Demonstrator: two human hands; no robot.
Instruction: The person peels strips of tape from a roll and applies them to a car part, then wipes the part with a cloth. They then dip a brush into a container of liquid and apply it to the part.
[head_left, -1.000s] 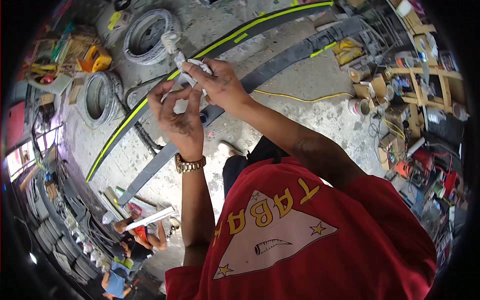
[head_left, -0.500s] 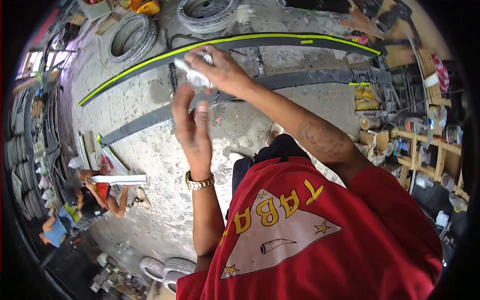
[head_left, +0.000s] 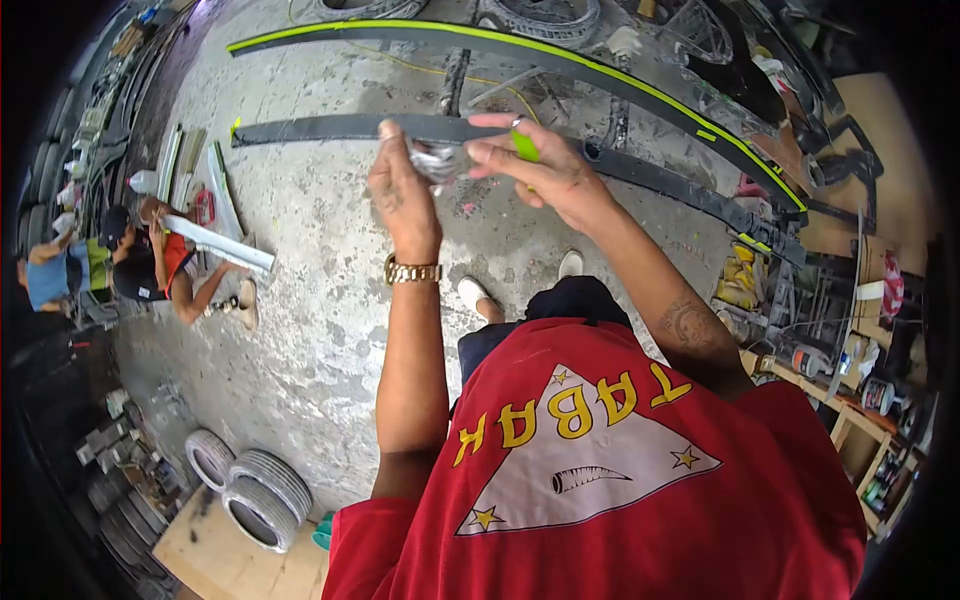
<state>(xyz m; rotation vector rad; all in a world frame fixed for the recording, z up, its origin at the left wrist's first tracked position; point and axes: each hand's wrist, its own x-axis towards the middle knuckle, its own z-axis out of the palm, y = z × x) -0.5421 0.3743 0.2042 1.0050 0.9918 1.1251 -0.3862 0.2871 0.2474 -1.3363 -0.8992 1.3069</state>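
My left hand (head_left: 402, 195), with a metal-band watch at the wrist, has its fingers closed about a crumpled white-silver wad (head_left: 435, 160), blurred by motion. Facing it, my right hand (head_left: 560, 180) has a short yellow-green strip (head_left: 525, 145) between index finger and thumb. It resembles the tape nearby. Both hands are raised in front of a dark grey long trim piece (head_left: 330, 128). Farther off lies a second long dark piece (head_left: 560, 52) with yellow-green tape (head_left: 470, 37) along its edge.
A seated person (head_left: 165, 255) at the left holds a pale long panel (head_left: 220, 245); another person (head_left: 50, 270) is behind. Tires (head_left: 265, 510) lie at lower left beside a wooden board (head_left: 215, 545). Wooden shelves (head_left: 845, 440) with containers stand at right.
The view has shifted, so the long pieces sit higher. The white wad was in my right hand and is now at my left. The yellow-green strip now shows in my right hand.
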